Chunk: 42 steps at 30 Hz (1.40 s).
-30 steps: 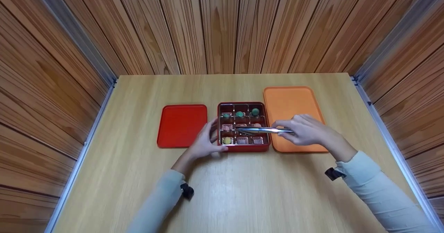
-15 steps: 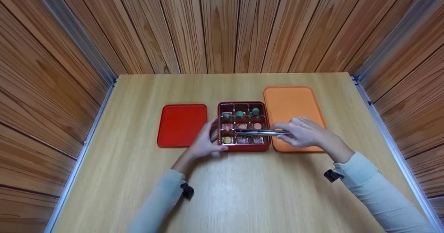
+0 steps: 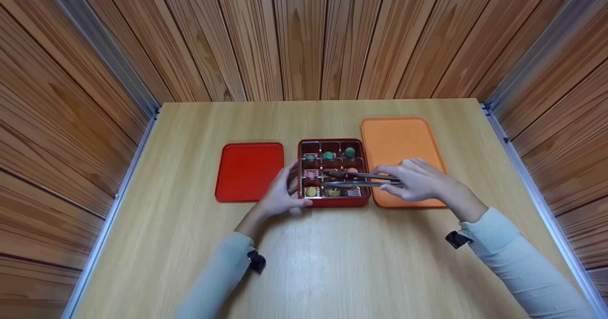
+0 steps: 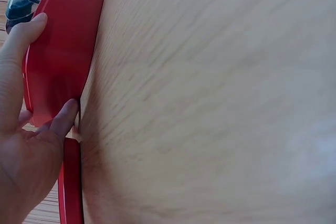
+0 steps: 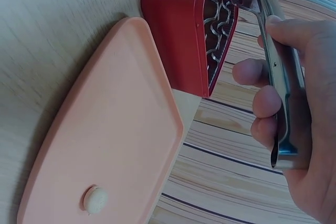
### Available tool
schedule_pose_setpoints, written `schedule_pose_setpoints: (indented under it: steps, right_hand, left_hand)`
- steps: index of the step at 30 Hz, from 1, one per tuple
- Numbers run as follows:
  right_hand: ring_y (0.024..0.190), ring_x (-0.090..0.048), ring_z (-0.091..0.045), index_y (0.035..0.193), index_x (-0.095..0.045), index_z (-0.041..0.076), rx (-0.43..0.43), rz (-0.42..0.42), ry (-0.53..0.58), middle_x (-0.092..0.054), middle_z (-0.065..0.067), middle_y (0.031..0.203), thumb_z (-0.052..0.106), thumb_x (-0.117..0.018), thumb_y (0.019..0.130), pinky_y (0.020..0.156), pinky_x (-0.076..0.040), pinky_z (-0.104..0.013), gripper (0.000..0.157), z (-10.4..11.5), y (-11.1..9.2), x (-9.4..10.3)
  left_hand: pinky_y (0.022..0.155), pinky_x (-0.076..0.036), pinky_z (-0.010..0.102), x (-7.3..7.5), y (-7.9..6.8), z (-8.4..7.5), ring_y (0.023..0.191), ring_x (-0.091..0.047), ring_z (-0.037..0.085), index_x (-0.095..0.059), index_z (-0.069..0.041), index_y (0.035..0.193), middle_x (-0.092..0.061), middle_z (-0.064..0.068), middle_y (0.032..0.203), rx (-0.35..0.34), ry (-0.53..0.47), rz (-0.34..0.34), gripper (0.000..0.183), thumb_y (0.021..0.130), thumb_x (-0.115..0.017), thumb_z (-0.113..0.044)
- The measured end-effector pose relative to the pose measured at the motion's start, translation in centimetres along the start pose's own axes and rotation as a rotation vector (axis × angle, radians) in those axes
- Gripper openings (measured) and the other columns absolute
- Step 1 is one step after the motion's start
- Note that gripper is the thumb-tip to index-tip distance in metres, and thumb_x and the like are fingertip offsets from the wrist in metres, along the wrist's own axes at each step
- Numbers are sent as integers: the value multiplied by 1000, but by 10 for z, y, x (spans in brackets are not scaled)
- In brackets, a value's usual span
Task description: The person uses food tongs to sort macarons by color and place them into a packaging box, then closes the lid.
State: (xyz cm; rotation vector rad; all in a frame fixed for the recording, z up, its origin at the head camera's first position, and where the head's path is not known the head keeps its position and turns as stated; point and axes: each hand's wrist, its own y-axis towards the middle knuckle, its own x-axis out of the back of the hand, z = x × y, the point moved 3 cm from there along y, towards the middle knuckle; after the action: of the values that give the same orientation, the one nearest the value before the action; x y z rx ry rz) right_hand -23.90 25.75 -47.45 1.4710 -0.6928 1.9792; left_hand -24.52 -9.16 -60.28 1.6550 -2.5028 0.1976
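The yellow macaron [image 3: 334, 192] sits in the middle compartment along the near edge of the red box [image 3: 335, 204], close to the parted tips of the metal tongs [image 5: 293, 98] clasped in the right hand [image 3: 411, 180]; best to lift those tips straight up. The left hand [image 3: 280, 195], gripping the box's near-left corner, should keep it steady. A paler macaron [image 5: 96, 199] lies on the orange tray [image 3: 396, 141], towards the tabletop's [image 3: 332, 262] far-right corner.

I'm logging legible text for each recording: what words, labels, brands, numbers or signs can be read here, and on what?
None: no readable text in any view.
Box, orange tray, red tray: no lettering shows.
Tongs: one tiny dark mark in the right wrist view, too small to make out.
Black wrist devices: too small to tell whether they bear any.
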Motion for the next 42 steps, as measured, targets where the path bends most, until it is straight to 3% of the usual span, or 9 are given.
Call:
schedule_pose_setpoints:
  steps: [5,9,13,22,32,42]
  right_hand:
    - [50,-29,-3,139,-71,12,-33,-23,24,-41,12,63,21,-73,102,50,-21,-19,39,-6,-6,5]
    - [50,-31,-2,143,-69,12,-92,-26,69,-46,10,65,19,-74,99,49,-25,-19,45,-14,-15,9]
    - [48,-31,0,148,-67,13,-128,-35,114,-44,12,64,18,-74,101,47,-27,-18,48,-23,-26,12]
    - [47,-35,0,157,-61,14,-199,-50,212,-46,14,65,18,-73,106,45,-31,-18,52,-43,-52,21]
    - [47,-30,8,152,-66,9,-139,-189,159,-41,19,64,15,-79,104,44,-31,-19,50,-58,-77,27]
    - [46,-33,6,151,-66,11,-220,-177,157,-43,17,63,20,-76,108,43,-31,-20,46,-81,-100,27]
  left_hand:
    - [138,-40,54,0,0,0,172,-32,41,-19,-7,180,-32,23,180,-11,1,1,124,84,-99,-7]
    - [138,-41,53,0,0,0,172,-33,39,-20,-11,180,-33,20,180,5,29,-4,124,85,-99,-12]
    - [138,-42,53,0,1,1,172,-33,38,-22,-15,180,-34,17,181,22,39,-6,122,86,-99,-18]
    - [138,-41,51,1,1,2,173,-32,38,-20,-13,180,-31,18,183,16,7,6,122,87,-99,-16]
    - [138,-40,52,1,1,1,174,-32,40,-20,-8,179,-32,21,182,9,-9,5,121,86,-98,-10]
    - [138,-41,50,1,-1,1,174,-31,38,-19,-16,180,-30,16,185,38,8,3,123,87,-99,-19]
